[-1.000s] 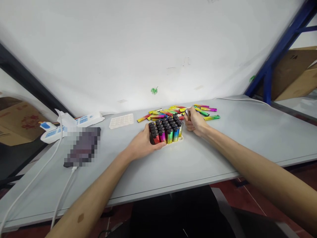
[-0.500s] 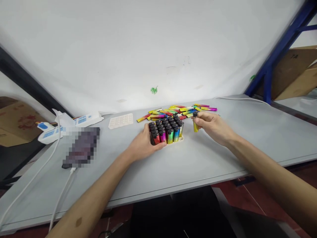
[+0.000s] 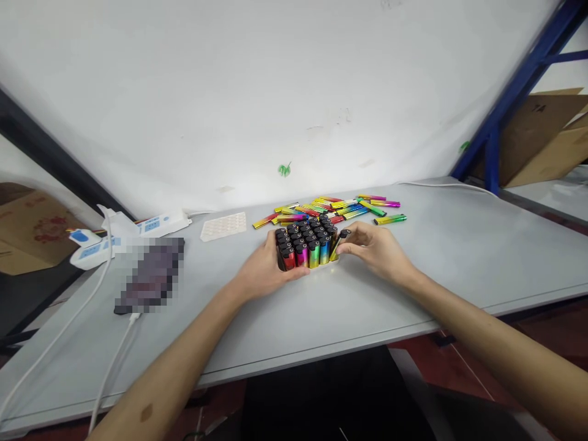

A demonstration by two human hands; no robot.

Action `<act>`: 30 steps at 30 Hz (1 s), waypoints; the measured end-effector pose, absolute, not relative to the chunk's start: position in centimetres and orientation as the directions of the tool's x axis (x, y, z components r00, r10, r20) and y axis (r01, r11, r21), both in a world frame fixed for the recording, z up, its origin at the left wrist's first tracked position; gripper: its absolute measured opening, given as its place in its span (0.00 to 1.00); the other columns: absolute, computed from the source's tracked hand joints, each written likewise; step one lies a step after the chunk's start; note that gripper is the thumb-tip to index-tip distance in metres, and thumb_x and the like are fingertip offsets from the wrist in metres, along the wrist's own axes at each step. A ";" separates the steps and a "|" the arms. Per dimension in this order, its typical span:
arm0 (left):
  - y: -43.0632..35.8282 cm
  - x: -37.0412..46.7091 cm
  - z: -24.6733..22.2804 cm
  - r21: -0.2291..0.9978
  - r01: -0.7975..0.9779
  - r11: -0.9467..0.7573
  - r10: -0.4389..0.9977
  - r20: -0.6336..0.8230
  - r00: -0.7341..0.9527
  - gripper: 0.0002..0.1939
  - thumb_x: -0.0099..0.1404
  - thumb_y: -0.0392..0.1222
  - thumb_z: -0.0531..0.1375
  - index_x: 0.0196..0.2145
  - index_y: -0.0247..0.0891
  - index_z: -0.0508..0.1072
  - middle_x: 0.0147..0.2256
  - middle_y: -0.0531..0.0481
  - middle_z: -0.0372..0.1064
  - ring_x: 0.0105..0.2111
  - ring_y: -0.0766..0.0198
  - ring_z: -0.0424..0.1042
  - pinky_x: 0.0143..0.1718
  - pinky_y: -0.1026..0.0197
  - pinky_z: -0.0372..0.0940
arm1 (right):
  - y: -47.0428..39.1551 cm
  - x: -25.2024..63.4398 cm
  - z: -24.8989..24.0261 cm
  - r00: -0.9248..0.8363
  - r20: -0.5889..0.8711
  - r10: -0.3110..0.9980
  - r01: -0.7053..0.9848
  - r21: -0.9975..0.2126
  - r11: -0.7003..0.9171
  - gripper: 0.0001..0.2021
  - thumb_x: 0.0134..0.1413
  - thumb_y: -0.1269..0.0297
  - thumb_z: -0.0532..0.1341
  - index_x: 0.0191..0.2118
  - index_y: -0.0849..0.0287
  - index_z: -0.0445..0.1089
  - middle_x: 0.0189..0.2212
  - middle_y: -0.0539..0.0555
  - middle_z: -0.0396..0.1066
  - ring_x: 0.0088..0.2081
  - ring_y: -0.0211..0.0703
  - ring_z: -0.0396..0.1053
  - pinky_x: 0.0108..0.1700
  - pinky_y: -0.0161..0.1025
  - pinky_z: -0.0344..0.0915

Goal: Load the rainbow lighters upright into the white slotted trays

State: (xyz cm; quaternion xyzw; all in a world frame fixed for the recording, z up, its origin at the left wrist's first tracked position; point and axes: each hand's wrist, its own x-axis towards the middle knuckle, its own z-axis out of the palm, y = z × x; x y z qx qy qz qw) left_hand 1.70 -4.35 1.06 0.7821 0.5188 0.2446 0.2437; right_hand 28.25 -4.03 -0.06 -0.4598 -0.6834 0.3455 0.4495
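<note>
Left side of a block of upright lighters (image 3: 313,252), centre of frame, is clasped by the left hand (image 3: 261,267); thumb is laid along the front lower edge, other fingers partly hidden behind the block. Black-topped bodies are packed in rows, with red, magenta, green and blue ones seen in the front row. They are seated in a white holder (image 3: 331,264), mostly covered, with its rim visible at the front right. A yellow lighter (image 3: 335,249) is pinched near its black top between thumb and fingers of the right hand (image 3: 379,250). It is tilted, top leaning right, at the right front corner of the block; whether its base is fully seated cannot be told.

Loose gradient-coloured lighters (image 3: 313,210) are strewn on the grey table (image 3: 367,300) behind the block, some overlapping. A white hole-patterned tray (image 3: 223,226) is laid left of that pile. Further left, a pixelated dark object (image 3: 151,274) is seen with a white cable (image 3: 120,355) attached, near a white power strip (image 3: 158,224). Cardboard boxes (image 3: 535,131) are visible at the left and right frame edges; a blue metal frame (image 3: 509,101) is seen upper right.
</note>
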 end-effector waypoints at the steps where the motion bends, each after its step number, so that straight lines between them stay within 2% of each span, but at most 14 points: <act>1: -4.4 1.7 1.1 0.636 0.690 -0.345 0.930 0.134 0.341 0.45 0.54 0.66 0.66 0.59 0.41 0.54 0.58 0.37 0.66 0.55 0.43 0.70 0.51 0.43 0.68 | -4.1 28.2 0.3 -0.179 0.308 0.934 0.347 -0.869 0.353 0.09 0.51 0.57 0.69 0.30 0.55 0.72 0.31 0.52 0.79 0.34 0.47 0.76 0.40 0.44 0.70; 7: -4.4 1.8 1.3 0.623 0.704 -0.341 0.934 0.142 0.327 0.40 0.57 0.64 0.65 0.58 0.41 0.56 0.57 0.39 0.68 0.55 0.44 0.70 0.50 0.44 0.68 | -4.5 27.4 2.1 -0.215 0.292 0.932 0.587 -0.724 0.362 0.06 0.47 0.65 0.72 0.25 0.54 0.74 0.26 0.50 0.78 0.29 0.46 0.73 0.33 0.42 0.64; 12: -4.5 1.9 1.5 0.602 0.732 -0.320 0.944 0.134 0.302 0.36 0.57 0.62 0.65 0.54 0.42 0.58 0.53 0.41 0.70 0.51 0.45 0.72 0.47 0.46 0.69 | -4.5 27.3 2.7 -0.226 0.270 0.936 0.720 -0.600 0.347 0.09 0.49 0.61 0.71 0.24 0.54 0.73 0.26 0.50 0.78 0.29 0.46 0.73 0.32 0.40 0.61; 16: -4.6 2.1 1.6 0.589 0.739 -0.328 0.942 0.143 0.304 0.32 0.58 0.60 0.65 0.51 0.41 0.59 0.50 0.43 0.72 0.48 0.47 0.74 0.45 0.48 0.69 | -4.3 27.9 3.6 -0.334 0.195 0.922 0.733 -0.561 0.384 0.12 0.53 0.56 0.68 0.25 0.56 0.71 0.28 0.50 0.78 0.30 0.43 0.72 0.32 0.38 0.60; 18: -4.6 2.1 1.7 0.580 0.738 -0.345 0.937 0.162 0.311 0.30 0.58 0.59 0.65 0.51 0.41 0.60 0.50 0.43 0.72 0.48 0.48 0.74 0.45 0.49 0.69 | -4.0 28.2 4.2 -0.347 0.194 0.917 0.750 -0.530 0.396 0.18 0.56 0.49 0.64 0.24 0.57 0.70 0.26 0.51 0.77 0.29 0.42 0.71 0.32 0.38 0.59; 20: -4.8 2.0 1.9 0.572 0.738 -0.358 0.932 0.172 0.319 0.29 0.58 0.57 0.65 0.50 0.41 0.60 0.49 0.43 0.73 0.47 0.48 0.74 0.45 0.49 0.69 | -3.4 28.3 4.8 -0.303 0.262 0.916 0.759 -0.515 0.398 0.24 0.62 0.44 0.56 0.24 0.57 0.70 0.24 0.52 0.75 0.27 0.42 0.70 0.32 0.39 0.58; 23: -5.1 1.3 2.2 0.575 0.741 -0.348 0.934 0.140 0.330 0.29 0.57 0.58 0.65 0.48 0.41 0.61 0.46 0.45 0.74 0.44 0.49 0.75 0.41 0.50 0.69 | -1.5 27.6 5.7 -0.221 0.393 0.893 0.737 -0.532 0.417 0.29 0.67 0.44 0.48 0.23 0.58 0.70 0.22 0.52 0.72 0.25 0.40 0.67 0.32 0.39 0.58; 26: -5.8 -0.2 2.5 0.573 0.759 -0.309 0.945 0.092 0.315 0.29 0.56 0.59 0.65 0.46 0.41 0.61 0.42 0.47 0.74 0.39 0.52 0.75 0.36 0.52 0.70 | 1.0 25.3 6.1 -0.270 0.422 0.866 0.706 -0.525 0.476 0.24 0.67 0.49 0.51 0.25 0.58 0.69 0.23 0.51 0.72 0.25 0.39 0.64 0.32 0.39 0.56; 30: -7.4 -3.2 3.1 0.581 0.776 -0.246 0.964 0.063 0.259 0.27 0.56 0.58 0.66 0.44 0.42 0.60 0.39 0.49 0.74 0.36 0.54 0.75 0.34 0.54 0.70 | 4.5 20.2 5.7 -0.502 0.373 0.780 0.598 -0.502 0.625 0.12 0.62 0.59 0.57 0.33 0.58 0.74 0.28 0.52 0.74 0.29 0.39 0.66 0.33 0.37 0.57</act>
